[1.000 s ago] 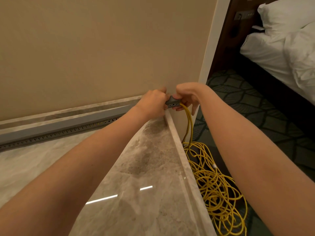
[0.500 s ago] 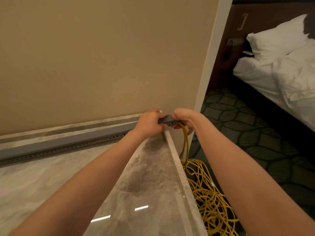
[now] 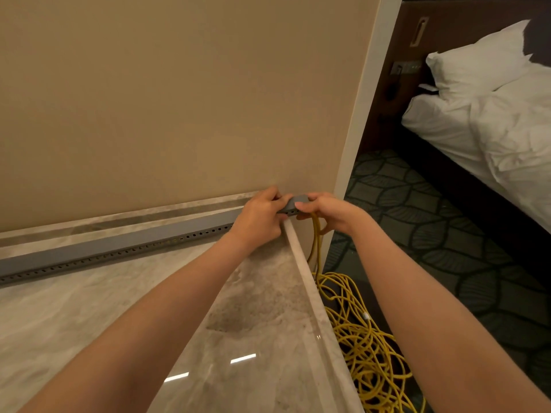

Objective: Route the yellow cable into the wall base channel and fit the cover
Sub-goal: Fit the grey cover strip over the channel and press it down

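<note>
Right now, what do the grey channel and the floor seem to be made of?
Grey channel: likely plastic or painted metal, matte, even grey with a row of punched holes. Floor: polished marble or marble-look tile; veined, glossy, mirroring light streaks.

coil (image 3: 369, 362) cut off btm, channel (image 3: 119, 248) end hidden

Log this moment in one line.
left hand: grips grey channel end; right hand: pinches same end; yellow cable: hangs below right hand, coiled on carpet

no readable text, labels, brands or numbers anywhere, wall plate by the bed too blurred
</note>
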A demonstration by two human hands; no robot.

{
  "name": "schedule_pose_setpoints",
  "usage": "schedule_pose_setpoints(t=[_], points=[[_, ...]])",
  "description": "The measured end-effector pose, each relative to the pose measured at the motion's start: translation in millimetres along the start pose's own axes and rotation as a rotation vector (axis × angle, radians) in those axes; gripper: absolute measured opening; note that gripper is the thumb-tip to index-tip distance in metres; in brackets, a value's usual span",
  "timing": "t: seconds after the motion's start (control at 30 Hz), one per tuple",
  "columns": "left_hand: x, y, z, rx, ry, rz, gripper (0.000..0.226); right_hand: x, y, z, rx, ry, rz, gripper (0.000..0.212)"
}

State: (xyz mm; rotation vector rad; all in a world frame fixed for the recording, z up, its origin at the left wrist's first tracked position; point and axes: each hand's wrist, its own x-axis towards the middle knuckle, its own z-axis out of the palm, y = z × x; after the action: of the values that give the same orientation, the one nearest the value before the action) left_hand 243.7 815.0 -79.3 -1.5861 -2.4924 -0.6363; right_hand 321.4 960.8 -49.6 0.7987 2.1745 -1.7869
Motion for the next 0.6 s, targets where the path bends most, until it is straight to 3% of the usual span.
schedule_pose_setpoints(t=[0.1,0.2,0.37,0.6], points=[[2,-3,-3,-0.025,-0.002,-0.016,0.042,0,16,7,0.016,0.086,-0.176,0.045],[5,-3,-4,-0.034,-0.018,-0.013,0.043,8,26,11,-0.012,0.162,-0.302,0.039],[13,-5,-12,-0.068,-0.133,-0.076,0.04,17,32,12,0.032,0.18,-0.324,0.036],[2,-12,-12,0.143,-0.171,0.126,0.049,17,29,4,-0.021,0.136,-0.319,0.04]])
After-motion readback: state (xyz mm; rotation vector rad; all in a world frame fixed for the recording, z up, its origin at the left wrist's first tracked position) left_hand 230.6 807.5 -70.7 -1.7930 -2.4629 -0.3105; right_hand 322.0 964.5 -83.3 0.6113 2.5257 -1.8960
